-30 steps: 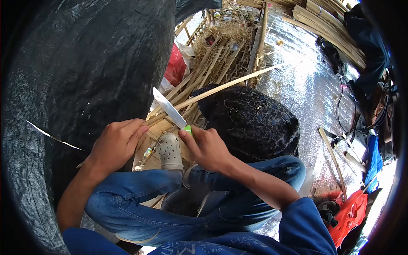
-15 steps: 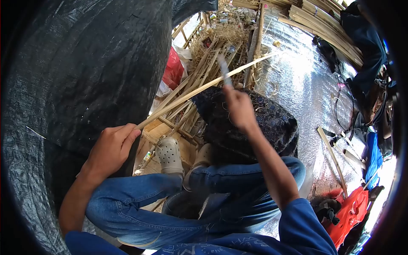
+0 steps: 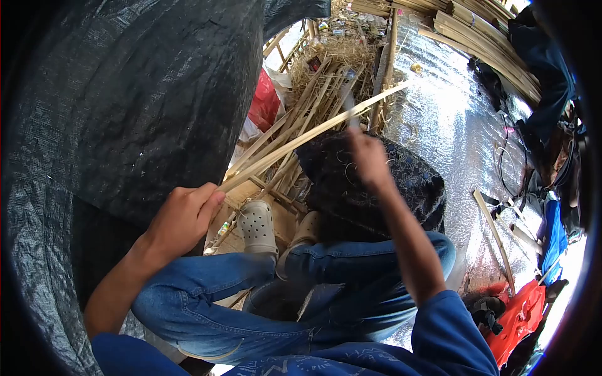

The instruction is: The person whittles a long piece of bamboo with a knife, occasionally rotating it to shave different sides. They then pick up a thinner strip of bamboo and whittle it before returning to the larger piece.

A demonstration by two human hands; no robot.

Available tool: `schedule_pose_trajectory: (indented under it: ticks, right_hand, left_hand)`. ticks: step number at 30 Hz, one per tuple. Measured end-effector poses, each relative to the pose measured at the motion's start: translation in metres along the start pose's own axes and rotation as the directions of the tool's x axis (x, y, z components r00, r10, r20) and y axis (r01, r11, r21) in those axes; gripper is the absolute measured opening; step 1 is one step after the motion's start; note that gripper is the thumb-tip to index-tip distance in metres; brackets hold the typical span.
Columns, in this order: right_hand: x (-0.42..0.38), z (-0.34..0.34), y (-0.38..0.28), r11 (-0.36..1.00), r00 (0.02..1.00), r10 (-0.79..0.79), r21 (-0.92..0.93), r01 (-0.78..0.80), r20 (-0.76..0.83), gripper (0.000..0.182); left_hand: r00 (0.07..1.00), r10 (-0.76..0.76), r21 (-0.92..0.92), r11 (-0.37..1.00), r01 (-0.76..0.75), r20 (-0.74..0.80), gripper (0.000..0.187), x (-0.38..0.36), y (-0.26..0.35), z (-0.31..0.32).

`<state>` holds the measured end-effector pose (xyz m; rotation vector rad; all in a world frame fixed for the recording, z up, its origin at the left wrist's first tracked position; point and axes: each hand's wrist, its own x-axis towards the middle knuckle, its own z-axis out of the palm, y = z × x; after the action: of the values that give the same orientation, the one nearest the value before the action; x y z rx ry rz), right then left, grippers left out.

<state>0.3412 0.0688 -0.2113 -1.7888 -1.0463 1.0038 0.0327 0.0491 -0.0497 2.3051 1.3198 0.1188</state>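
Observation:
A long pale strip of wood or bamboo [image 3: 285, 148] slants up across the view, from lower left to upper right. Its near end is gripped by my left hand [image 3: 183, 218], fingers closed with the thumb along the top. My right hand [image 3: 370, 160] is wrapped round the handle of a knife [image 3: 350, 108], slightly smeared by motion. The blade points upward and crosses the strip toward its far end; whether it touches cannot be told. Beneath my right hand lies a dark patterned cloth [image 3: 401, 182] with thin shavings on it.
Several loose strips [image 3: 313, 103] and a heap of shavings [image 3: 342, 50] lie ahead. A black tarp [image 3: 132, 113] bulges on the left. Silvery foil sheeting [image 3: 439, 119] covers the right side, with stacked slats [image 3: 483, 41] beyond. A red bag [image 3: 520, 323] sits lower right.
My left hand has shifted slightly right with the strip. My right hand and the knife have moved a little to the right. The whole view has drifted slightly.

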Motion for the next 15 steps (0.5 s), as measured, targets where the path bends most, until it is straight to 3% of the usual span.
schedule_pose_trajectory:
  ticks: [1,3,5,6,7,8,9,11,15]
  right_hand:
    - [0.03,-0.025,0.031,0.997,0.995,0.073,0.019,-0.071,-0.068,0.06]
    - [0.051,-0.056,0.054,0.985,0.989,0.081,0.162,-0.06,-0.123,0.057]
    - [0.035,-0.031,0.02,0.98,1.0,0.013,0.201,-0.012,-0.004,0.046]
    - [0.005,-0.013,-0.016,0.995,0.997,0.022,0.097,-0.03,0.078,0.041]
    - [-0.016,0.017,-0.026,0.982,0.97,-0.169,0.117,0.15,0.175,0.04]
    - [-0.037,0.045,-0.033,0.978,0.934,-0.209,0.086,0.192,0.291,0.043]
    - [-0.073,0.053,-0.062,0.988,0.906,-0.137,-0.008,0.153,0.4,0.045]
    - [-0.095,0.068,-0.068,0.927,0.826,-0.35,0.038,0.373,0.443,0.047]
    - [-0.074,0.042,-0.06,0.962,0.866,-0.244,-0.001,0.272,0.437,0.054]
  left_hand:
    - [1.0,0.004,-0.002,1.0,-0.004,0.004,0.018,-0.002,0.0,-0.001]
    - [1.0,0.016,0.038,0.999,-0.016,-0.01,0.018,-0.004,-0.001,-0.003]
    - [0.998,0.037,0.019,0.999,-0.036,-0.042,0.019,0.0,-0.004,0.001]
    - [0.996,0.054,0.001,0.999,-0.055,-0.067,0.019,-0.001,-0.005,0.004]
    - [0.996,0.055,0.001,0.998,-0.055,-0.063,0.019,-0.001,-0.005,0.004]
    - [0.998,0.047,0.003,0.999,-0.047,-0.051,0.019,0.0,-0.005,0.003]
    - [0.998,0.039,0.005,0.999,-0.039,-0.039,0.019,0.001,-0.005,0.004]
    - [0.997,0.055,0.033,0.998,-0.053,-0.048,0.019,0.001,-0.001,0.003]
    - [0.997,0.065,0.007,0.998,-0.065,-0.047,0.021,-0.001,-0.004,0.007]
